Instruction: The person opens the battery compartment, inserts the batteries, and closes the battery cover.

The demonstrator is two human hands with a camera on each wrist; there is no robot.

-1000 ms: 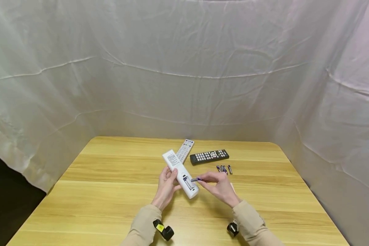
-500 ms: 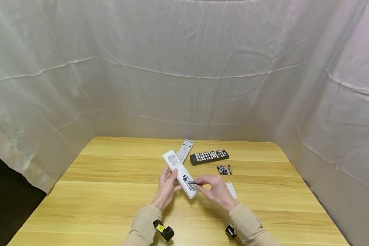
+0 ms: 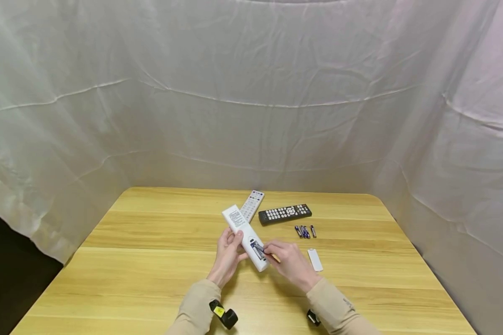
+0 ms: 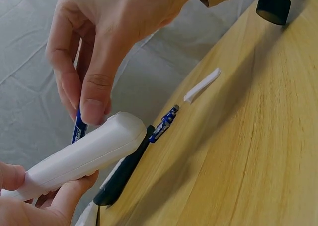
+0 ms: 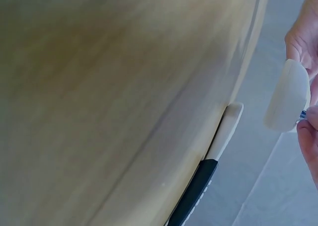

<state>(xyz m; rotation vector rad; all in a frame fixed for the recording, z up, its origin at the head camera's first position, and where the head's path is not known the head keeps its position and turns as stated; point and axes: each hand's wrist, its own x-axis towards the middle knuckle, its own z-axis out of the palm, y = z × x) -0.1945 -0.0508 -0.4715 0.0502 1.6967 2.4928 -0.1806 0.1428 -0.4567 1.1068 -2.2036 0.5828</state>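
A white remote control [image 3: 239, 221] is held back side up above the table by my left hand [image 3: 226, 257], thumb across its back. Its battery compartment [image 3: 256, 247] has no cover on; what lies inside is too small to tell. My right hand [image 3: 292, 263] pinches a blue battery [image 4: 78, 130] between thumb and fingers at the compartment. In the left wrist view the battery stands tilted, its lower end hidden behind the remote. The right wrist view catches the remote's end [image 5: 289, 98] and the fingertips at its edge.
A white battery cover [image 3: 315, 259] lies right of my right hand on the wooden table [image 3: 130, 270]. Beyond it are several loose batteries [image 3: 305, 231]. Farther back lie a black remote [image 3: 285, 213] and a second white remote [image 3: 252, 204]. Grey cloth [image 3: 251, 116] surrounds the table.
My right hand has moved left and brought the battery from beside the remote onto its compartment. The battery cover has come into full view. My left hand and the remote have hardly moved.
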